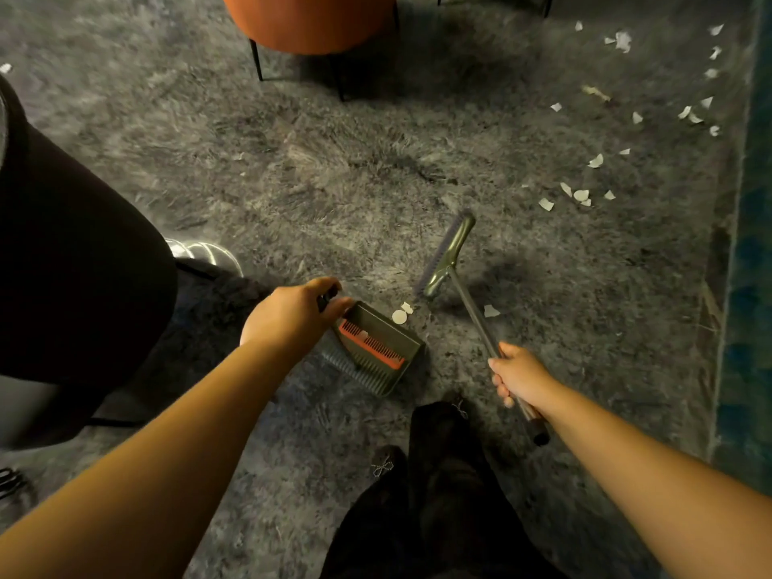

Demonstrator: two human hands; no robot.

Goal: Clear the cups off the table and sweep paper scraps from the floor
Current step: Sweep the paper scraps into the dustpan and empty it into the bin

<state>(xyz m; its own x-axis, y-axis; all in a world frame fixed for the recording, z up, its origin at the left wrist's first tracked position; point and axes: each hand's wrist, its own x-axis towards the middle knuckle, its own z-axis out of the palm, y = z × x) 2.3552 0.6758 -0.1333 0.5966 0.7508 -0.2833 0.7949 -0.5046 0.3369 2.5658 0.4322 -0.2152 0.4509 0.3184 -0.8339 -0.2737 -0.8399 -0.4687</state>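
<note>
Left hand [294, 313] gripping dustpan [378, 348] handle, paper scraps [401, 314] at its mouth, right hand [520, 376] clutching broom [449, 254]

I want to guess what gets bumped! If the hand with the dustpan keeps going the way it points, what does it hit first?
Probably the two paper scraps at the dustpan's mouth. The left hand points up and right, toward them. Next in line would be the broom head, though depth is hard to judge.

Shaggy grey carpet [334, 169] covers the floor. Round orange upholstered stool on thin black legs [309, 23] at the top edge. Dark teal patterned rug strip [752, 286] along the right edge. Black rounded seat [71, 265] at left edge, shiny metal ring base [209, 254] just beside it.
</note>
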